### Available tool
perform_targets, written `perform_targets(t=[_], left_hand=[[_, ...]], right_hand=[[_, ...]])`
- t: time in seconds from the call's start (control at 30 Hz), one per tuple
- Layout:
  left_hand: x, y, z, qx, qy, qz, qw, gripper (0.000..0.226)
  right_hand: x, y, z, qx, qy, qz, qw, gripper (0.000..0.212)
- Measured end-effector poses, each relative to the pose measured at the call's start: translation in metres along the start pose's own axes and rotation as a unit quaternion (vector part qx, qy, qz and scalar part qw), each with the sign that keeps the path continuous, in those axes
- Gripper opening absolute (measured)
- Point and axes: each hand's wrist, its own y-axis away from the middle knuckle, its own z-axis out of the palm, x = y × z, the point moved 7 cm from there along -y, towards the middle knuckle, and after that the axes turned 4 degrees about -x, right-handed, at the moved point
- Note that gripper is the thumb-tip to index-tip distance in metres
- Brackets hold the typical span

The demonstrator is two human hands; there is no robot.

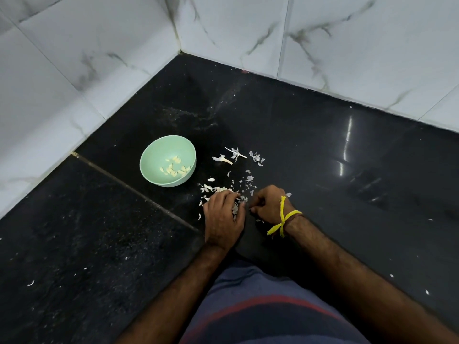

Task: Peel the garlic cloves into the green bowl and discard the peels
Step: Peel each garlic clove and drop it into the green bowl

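A pale green bowl (151,155) stands on the black counter with several peeled garlic cloves (175,167) inside. White garlic peels (216,188) lie scattered to its right and in front of it, with two stem pieces (224,159) further back. My left hand (223,216) lies palm down over the near heap of peels, its fingers curled round some of them. My right hand (269,203), with a yellow thread on the wrist, sits right beside it with fingers curled down to the counter. What those fingers hold is hidden.
The black stone counter (323,150) runs into a corner of white marbled wall tiles (248,28) behind and to the left. A seam (139,192) crosses the counter diagonally just left of my hands. Stray peel flecks (30,283) dot the near counter.
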Motion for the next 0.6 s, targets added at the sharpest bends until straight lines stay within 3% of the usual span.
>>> perform_targets(t=[0.3, 0.6], left_hand=[[0.0008, -0.0007, -0.0028, 0.004, 0.009, -0.002, 1.000, 0.026], [-0.0033, -0.0004, -0.0017, 0.010, 0.026, -0.008, 1.000, 0.021]], right_hand=[[0.0005, 0.0053, 0.0021, -0.041, -0.011, -0.026, 0.999, 0.007], [0.0011, 0.0063, 0.0075, 0.002, 0.009, 0.041, 0.999, 0.007]])
